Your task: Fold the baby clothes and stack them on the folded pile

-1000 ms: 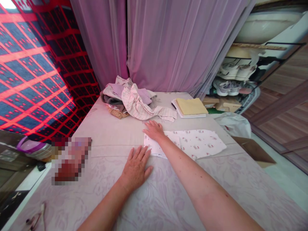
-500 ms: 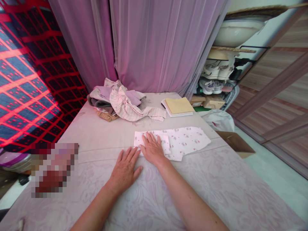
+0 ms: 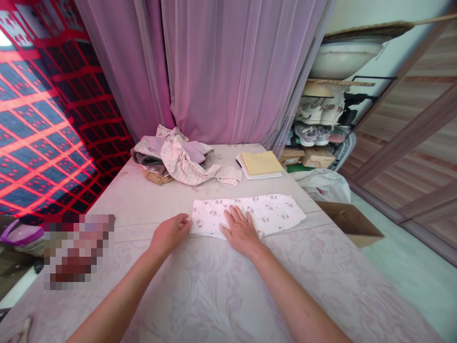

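The curtain [image 3: 221,71] hangs behind everything I can see, and in front of it is the table [image 3: 214,295], under a pale floral cover. That cover seems smooth enough to let thin fabric slide, so I'd press down rather than drag. At the table's far side lies the rumpled clothes pile [image 3: 193,164]; I'd keep my sleeves and strokes well short of it. The printed cloth [image 3: 274,214] lies nearer, stretched out sideways between the pile and me, mostly flat. A strip shows under its near edge, so I take it to be layered. Beyond it, near the table's far right, sits the stack [image 3: 262,164], well apart from both my hands.

My right hand [image 3: 244,233] rests palm down on the cloth, fingers spread, gripping nothing. I'd use it as the anchor: light, even weight, stroking from the middle outward so the layers don't creep apart. My left hand [image 3: 171,233] is at the cloth's left end, fingers [image 3: 182,218] curled in; whether they pinch the edge I cannot tell. That end calls for a small, square tug at most, since pulling askew could ruck the layers.
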`<state>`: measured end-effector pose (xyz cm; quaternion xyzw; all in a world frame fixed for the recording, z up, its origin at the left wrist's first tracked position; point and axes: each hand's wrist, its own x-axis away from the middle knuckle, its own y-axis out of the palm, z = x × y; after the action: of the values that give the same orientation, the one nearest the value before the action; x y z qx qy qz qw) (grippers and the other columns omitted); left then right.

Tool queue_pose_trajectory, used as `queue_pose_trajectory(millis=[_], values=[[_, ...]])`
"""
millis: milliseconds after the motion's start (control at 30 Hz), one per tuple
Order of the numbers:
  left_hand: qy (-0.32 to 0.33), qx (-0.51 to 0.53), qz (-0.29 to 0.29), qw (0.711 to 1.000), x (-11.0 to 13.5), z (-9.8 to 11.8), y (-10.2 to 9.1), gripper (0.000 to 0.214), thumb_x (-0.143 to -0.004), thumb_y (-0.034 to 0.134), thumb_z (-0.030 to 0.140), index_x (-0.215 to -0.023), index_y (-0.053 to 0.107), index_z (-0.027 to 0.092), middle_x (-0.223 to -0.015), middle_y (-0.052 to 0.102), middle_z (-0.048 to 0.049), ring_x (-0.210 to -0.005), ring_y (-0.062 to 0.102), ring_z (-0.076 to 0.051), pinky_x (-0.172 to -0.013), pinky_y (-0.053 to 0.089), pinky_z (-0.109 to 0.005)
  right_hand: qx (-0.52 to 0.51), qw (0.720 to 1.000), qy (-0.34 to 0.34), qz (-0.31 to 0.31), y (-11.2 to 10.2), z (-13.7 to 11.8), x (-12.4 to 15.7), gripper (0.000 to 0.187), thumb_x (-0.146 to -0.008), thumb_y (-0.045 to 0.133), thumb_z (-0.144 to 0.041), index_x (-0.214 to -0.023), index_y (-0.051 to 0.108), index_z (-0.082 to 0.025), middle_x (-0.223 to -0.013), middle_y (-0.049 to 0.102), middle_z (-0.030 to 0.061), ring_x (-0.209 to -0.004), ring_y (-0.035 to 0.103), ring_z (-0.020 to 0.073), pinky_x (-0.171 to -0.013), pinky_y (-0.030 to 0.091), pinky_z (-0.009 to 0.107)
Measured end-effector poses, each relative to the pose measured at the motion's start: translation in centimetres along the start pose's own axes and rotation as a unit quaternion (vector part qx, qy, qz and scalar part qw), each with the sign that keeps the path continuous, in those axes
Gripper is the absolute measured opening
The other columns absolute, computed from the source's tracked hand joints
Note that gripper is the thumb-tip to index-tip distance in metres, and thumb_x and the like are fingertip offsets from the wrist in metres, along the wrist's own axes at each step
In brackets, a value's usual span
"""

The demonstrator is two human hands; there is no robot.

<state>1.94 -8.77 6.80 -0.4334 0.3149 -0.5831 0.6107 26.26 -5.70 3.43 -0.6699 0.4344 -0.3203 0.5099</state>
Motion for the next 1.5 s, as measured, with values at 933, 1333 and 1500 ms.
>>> queue_pose_trajectory(millis=[933, 1333, 1500], values=[[0.029, 0.558, -0.179, 0.810, -2.1, 18.6, -1.5, 0.022, -0.077, 0.069, 0.035, -0.084, 0.062, 0.015, -0.089, 0.066, -0.0048, -0.091, 0.063, -0.017, -0.085, 0.051, -0.034, -0.621, 0.775, 0.112, -0.019, -13.2, 3.9, -1.2, 0.034, -0.077, 0.066, -0.041, -0.101, 0.067, -0.017, -0.074, 0.070, 0.0015, -0.060, 0.061, 0.0136, -0.053, 0.048, 0.022], [0.142, 0.253, -0.070, 0.955, -3.3, 17.6, 4.7, 0.040, -0.087, 0.052, 0.034, -0.125, 0.059, 0.025, -0.137, 0.057, -0.0052, -0.128, 0.050, -0.023, -0.109, 0.037, -0.040, -0.459, 0.855, 0.241, 0.036, -12.5, 16.4, 0.8, 0.032, -0.061, 0.052, -0.012, -0.089, 0.069, -0.012, -0.068, 0.070, 0.0015, -0.059, 0.061, 0.0146, -0.054, 0.044, 0.021], [0.158, 0.163, -0.052, 0.973, -2.5, 16.6, 7.9, 0.047, -0.083, 0.054, 0.029, -0.129, 0.057, 0.020, -0.145, 0.048, -0.0085, -0.135, 0.042, -0.025, -0.112, 0.033, -0.039, -0.321, 0.912, 0.243, 0.074, -10.4, 18.6, 1.1, 0.045, -0.067, 0.048, -0.011, -0.108, 0.067, -0.014, -0.095, 0.072, 0.0045, -0.080, 0.065, 0.0169, -0.066, 0.046, 0.022]])
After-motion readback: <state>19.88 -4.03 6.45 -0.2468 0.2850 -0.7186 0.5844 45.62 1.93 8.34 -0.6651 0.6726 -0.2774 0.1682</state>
